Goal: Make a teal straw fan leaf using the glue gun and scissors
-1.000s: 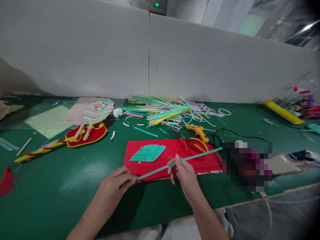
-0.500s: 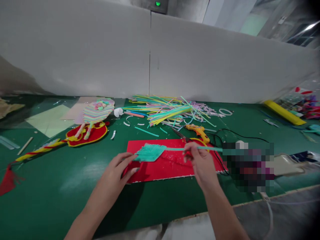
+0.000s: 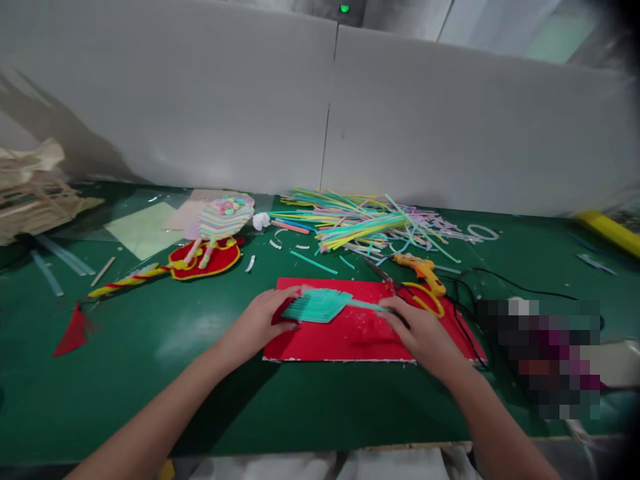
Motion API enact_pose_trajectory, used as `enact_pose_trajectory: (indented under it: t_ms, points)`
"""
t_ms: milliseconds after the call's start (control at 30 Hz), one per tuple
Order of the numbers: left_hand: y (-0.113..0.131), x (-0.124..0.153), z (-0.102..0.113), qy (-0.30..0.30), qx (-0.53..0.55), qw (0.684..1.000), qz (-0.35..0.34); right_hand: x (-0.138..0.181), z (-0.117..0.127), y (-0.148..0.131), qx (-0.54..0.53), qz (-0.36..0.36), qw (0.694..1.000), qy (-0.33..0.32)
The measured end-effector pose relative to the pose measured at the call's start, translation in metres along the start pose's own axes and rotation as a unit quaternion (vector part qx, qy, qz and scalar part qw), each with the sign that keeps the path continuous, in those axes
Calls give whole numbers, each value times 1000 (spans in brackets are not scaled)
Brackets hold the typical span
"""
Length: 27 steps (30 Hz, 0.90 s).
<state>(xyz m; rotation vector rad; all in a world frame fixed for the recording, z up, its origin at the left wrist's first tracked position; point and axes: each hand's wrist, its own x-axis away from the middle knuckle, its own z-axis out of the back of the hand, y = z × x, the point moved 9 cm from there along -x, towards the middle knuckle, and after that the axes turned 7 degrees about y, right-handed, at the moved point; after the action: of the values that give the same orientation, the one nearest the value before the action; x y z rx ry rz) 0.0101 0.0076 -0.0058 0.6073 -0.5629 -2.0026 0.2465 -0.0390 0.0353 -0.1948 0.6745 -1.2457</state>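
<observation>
A teal leaf-shaped piece [image 3: 320, 305] made of pipe cleaners laid side by side, with a thin stem running right, is above a red board [image 3: 340, 343]. My left hand [image 3: 267, 317] grips its left end, fingers over the top and thumb below. At the other end, my right hand [image 3: 420, 330] pinches the stem between thumb and fingers. Scissors with dark blades [image 3: 383, 272] lie just beyond my right hand, beside a yellow-orange glue gun [image 3: 423, 270].
Behind the board lies a loose pile of pastel pipe cleaners [image 3: 360, 227]. To the left are a striped fan-shaped craft [image 3: 225, 220] and a red tassel [image 3: 70, 333]. A black cord [image 3: 520, 283] runs right towards a blurred-out patch. A grey partition [image 3: 200, 100] stands behind.
The view has turned left, so everything sits further right. My left fingers have closed over the leaf's end. The teal strip that stuck out right of my right hand no longer shows.
</observation>
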Motion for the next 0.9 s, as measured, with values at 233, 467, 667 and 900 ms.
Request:
enact_pose_trajectory:
  t_ms: [233, 467, 667, 900]
  points:
    - [0, -7, 3, -1, 29, 999, -34, 10, -25, -25, 5, 96, 995, -26]
    - [-11, -6, 10, 36, 40, 998, -28, 15, -31, -32, 9, 91, 996, 13]
    - [17, 33, 23, 116, -64, 991, 18, 22, -38, -41, -5, 69, 997, 20]
    - [83, 66, -32, 47, -167, 978, -114, 21, -45, -38, 13, 79, 997, 18]
